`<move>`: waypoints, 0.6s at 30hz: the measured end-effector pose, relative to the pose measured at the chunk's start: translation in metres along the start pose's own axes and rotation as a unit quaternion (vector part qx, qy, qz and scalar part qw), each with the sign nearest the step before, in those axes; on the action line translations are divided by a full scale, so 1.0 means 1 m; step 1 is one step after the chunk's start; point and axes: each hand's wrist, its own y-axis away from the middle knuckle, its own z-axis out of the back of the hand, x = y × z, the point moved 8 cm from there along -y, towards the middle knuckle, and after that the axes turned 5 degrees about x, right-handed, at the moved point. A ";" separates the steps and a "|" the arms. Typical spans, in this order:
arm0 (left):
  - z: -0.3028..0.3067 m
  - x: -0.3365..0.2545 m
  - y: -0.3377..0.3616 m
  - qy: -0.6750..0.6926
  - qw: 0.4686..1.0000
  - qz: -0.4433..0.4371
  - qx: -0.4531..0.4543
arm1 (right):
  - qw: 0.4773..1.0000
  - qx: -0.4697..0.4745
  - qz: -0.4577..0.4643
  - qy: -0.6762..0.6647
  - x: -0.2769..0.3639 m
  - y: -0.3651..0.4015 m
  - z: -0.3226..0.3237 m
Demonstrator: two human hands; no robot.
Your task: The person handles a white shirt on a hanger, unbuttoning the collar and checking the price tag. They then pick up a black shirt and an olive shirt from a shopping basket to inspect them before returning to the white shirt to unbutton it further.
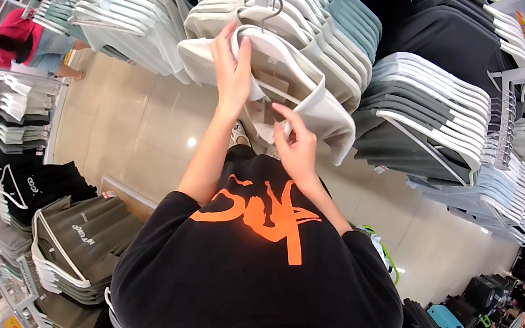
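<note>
A cream shirt (332, 117) hangs on a white hanger (264, 41) at the front of a rail of cream and pale green shirts. My left hand (232, 68) is at the left side of its neckline, fingers pointing up and thumb apart, closed on the collar edge as far as I can see. Inside the neck opening, a tag (275, 88) shows. My right hand (294, 143) is just below the opening, index finger and thumb spread apart near the shirt's front, with nothing visible between them.
Grey and white shirts (431, 101) hang on the right, and pale shirts (133, 5) on the left. Folded-over olive garments (85, 236) hang at the lower left. Another person (20, 39) in pink stands at the far left. Bags (446, 320) are at the lower right.
</note>
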 end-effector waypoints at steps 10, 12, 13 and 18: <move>0.008 0.010 0.019 -0.082 0.995 -0.005 -0.061 | 0.997 -0.050 0.048 0.039 -0.002 -0.040 -0.003; 0.007 0.018 0.021 -0.082 0.994 -0.010 -0.065 | 0.996 -0.054 0.054 0.047 -0.002 -0.045 -0.006; 0.007 0.021 0.022 -0.086 0.994 -0.008 -0.069 | 0.995 -0.056 0.057 0.051 -0.002 -0.046 -0.008; 0.010 0.032 0.027 -0.076 0.994 0.016 -0.079 | 0.995 -0.044 0.074 0.050 -0.007 -0.055 -0.018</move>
